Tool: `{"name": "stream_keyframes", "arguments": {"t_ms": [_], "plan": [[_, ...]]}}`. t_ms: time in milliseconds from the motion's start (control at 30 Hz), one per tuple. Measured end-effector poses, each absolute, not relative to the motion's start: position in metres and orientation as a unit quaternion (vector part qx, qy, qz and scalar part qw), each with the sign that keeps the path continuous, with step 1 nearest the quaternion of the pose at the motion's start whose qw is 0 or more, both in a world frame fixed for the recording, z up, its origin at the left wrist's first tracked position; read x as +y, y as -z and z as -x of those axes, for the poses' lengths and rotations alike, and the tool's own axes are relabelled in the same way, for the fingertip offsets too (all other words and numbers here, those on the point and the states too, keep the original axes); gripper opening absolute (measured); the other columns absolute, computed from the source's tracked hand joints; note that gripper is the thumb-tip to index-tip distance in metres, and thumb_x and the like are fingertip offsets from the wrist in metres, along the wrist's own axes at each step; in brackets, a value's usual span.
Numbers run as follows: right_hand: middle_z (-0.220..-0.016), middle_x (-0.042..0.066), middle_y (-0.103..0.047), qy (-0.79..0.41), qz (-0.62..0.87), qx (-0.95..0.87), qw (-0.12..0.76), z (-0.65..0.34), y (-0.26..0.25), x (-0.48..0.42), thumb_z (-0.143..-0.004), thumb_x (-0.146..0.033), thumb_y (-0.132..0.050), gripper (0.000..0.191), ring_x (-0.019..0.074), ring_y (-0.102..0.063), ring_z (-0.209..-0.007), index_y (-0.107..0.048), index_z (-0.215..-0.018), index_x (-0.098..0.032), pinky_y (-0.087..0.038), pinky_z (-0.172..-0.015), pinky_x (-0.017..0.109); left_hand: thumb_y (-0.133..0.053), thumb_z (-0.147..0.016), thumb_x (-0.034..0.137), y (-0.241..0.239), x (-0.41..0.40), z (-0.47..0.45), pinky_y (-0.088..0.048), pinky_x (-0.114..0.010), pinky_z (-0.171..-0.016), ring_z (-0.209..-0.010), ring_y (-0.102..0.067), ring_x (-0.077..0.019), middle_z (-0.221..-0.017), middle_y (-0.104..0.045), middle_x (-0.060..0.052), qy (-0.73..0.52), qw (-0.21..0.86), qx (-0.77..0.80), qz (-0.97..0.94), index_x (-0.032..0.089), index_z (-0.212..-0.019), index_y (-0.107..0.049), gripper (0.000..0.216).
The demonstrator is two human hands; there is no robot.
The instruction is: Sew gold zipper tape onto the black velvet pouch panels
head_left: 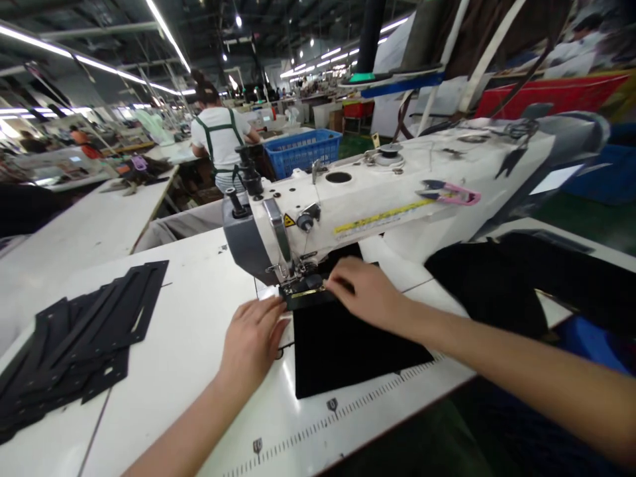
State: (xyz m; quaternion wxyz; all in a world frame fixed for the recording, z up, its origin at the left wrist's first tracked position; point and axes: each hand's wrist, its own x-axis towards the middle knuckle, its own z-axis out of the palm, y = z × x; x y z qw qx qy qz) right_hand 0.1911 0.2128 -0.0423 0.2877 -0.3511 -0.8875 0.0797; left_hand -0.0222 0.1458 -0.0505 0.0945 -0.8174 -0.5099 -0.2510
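Note:
A white sewing machine (pixel 397 192) stands before me, its needle area just above black work. A large black fabric piece (pixel 352 351) lies on the bed, with a narrow black strip across its top edge and a gold-toothed zipper (pixel 307 293) in it, beside the presser foot. My right hand (pixel 362 291) is closed, thumb and forefinger pinching at the zipper's right end; the exact grip is partly hidden. My left hand (pixel 256 334) lies at the strip's left end, fingertips resting on it and thumb apart.
Overlapping black pieces with holes (pixel 94 324) lie at left on the table. Pink-handled thread snips (pixel 452 192) rest on the machine arm. More black fabric (pixel 487 285) lies at right. A blue crate (pixel 303 152) and a person (pixel 218 136) are beyond. A ruler scale (pixel 332 405) marks the front edge.

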Motion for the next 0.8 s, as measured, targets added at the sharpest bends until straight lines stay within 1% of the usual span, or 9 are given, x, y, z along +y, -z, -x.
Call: {"name": "stream_keyframes", "arguments": {"t_ms": [67, 133, 267, 367, 500, 600, 700, 767, 800], "plan": [[-0.081, 0.007, -0.058, -0.056, 0.291, -0.92, 0.257, -0.185, 0.049, 0.189, -0.088, -0.023, -0.048, 0.019, 0.0178, -0.053, -0.078, -0.058, -0.075, -0.014, -0.044, -0.07, 0.032, -0.044, -0.086, 0.017, 0.055, 0.157, 0.03, -0.043, -0.044, -0.087, -0.094, -0.061, -0.0226, -0.1, -0.066, -0.009, 0.224, 0.11, -0.482, 0.84, 0.016, -0.094, -0.061, 0.019], [-0.084, 0.009, -0.059, -0.02, 0.257, -0.941, 0.221, -0.177, 0.054, 0.173, -0.087, -0.02, -0.046, 0.019, 0.0205, -0.052, -0.079, -0.059, -0.075, -0.013, -0.042, -0.068, 0.033, -0.043, -0.085, 0.013, 0.056, 0.165, 0.03, -0.041, -0.042, -0.089, -0.091, -0.062, -0.0204, -0.096, -0.067, -0.008, 0.217, 0.088, -0.482, 0.844, 0.016, -0.091, -0.061, 0.02], [-0.079, 0.009, -0.061, -0.011, 0.347, -0.922, 0.172, -0.157, 0.053, 0.18, -0.088, -0.023, -0.047, 0.017, 0.0209, -0.056, -0.071, -0.059, -0.087, -0.011, -0.039, -0.061, 0.031, -0.044, -0.084, 0.014, 0.048, 0.171, 0.026, -0.044, -0.037, -0.076, -0.071, -0.062, -0.0183, -0.077, -0.068, -0.004, 0.223, 0.048, -0.554, 0.8, 0.016, -0.081, -0.061, 0.017], [-0.076, 0.009, -0.064, -0.019, 0.362, -0.919, 0.152, -0.145, 0.051, 0.197, -0.087, -0.028, -0.049, 0.021, 0.0204, -0.058, -0.066, -0.059, -0.096, -0.012, -0.038, -0.058, 0.03, -0.045, -0.082, 0.014, 0.043, 0.171, 0.025, -0.044, -0.036, -0.07, -0.066, -0.06, -0.0186, -0.07, -0.067, -0.002, 0.225, 0.049, -0.561, 0.795, 0.017, -0.077, -0.06, 0.016], [-0.078, 0.007, -0.065, -0.014, 0.331, -0.932, 0.149, -0.144, 0.058, 0.201, -0.089, -0.026, -0.046, 0.022, 0.0184, -0.059, -0.068, -0.06, -0.1, -0.013, -0.038, -0.06, 0.028, -0.045, -0.084, 0.013, 0.046, 0.167, 0.025, -0.041, -0.038, -0.079, -0.073, -0.06, -0.0175, -0.079, -0.067, -0.002, 0.231, 0.052, -0.55, 0.801, 0.018, -0.081, -0.061, 0.016], [-0.078, 0.006, -0.065, -0.016, 0.317, -0.936, 0.153, -0.147, 0.06, 0.197, -0.088, -0.023, -0.047, 0.02, 0.0176, -0.059, -0.067, -0.062, -0.098, -0.013, -0.038, -0.061, 0.028, -0.044, -0.085, 0.012, 0.053, 0.163, 0.021, -0.037, -0.041, -0.088, -0.081, -0.059, -0.0183, -0.085, -0.065, -0.004, 0.216, 0.084, -0.53, 0.816, 0.017, -0.085, -0.061, 0.017], [-0.071, 0.004, -0.063, -0.019, 0.287, -0.944, 0.162, -0.152, 0.055, 0.199, -0.088, -0.024, -0.047, 0.02, 0.0164, -0.057, -0.063, -0.064, -0.083, -0.015, -0.038, -0.059, 0.029, -0.044, -0.084, 0.01, 0.058, 0.16, 0.018, -0.037, -0.043, -0.09, -0.083, -0.057, -0.0196, -0.085, -0.062, -0.006, 0.181, 0.131, -0.511, 0.83, 0.015, -0.087, -0.06, 0.017], [-0.071, 0.005, -0.062, 0.013, 0.276, -0.942, 0.191, -0.153, 0.051, 0.205, -0.089, -0.024, -0.046, 0.024, 0.0186, -0.057, -0.069, -0.063, -0.074, -0.015, -0.04, -0.064, 0.031, -0.044, -0.084, 0.01, 0.059, 0.16, 0.017, -0.037, -0.042, -0.09, -0.083, -0.057, -0.0196, -0.085, -0.062, -0.006, 0.174, 0.15, -0.509, 0.83, 0.015, -0.087, -0.06, 0.016], [-0.076, 0.006, -0.063, 0.033, 0.274, -0.938, 0.208, -0.154, 0.051, 0.208, -0.088, -0.023, -0.046, 0.024, 0.0207, -0.057, -0.076, -0.064, -0.075, -0.015, -0.041, -0.07, 0.033, -0.045, -0.084, 0.01, 0.06, 0.16, 0.016, -0.037, -0.042, -0.09, -0.082, -0.057, -0.0195, -0.085, -0.062, -0.006, 0.175, 0.155, -0.509, 0.829, 0.015, -0.087, -0.06, 0.016]]}}
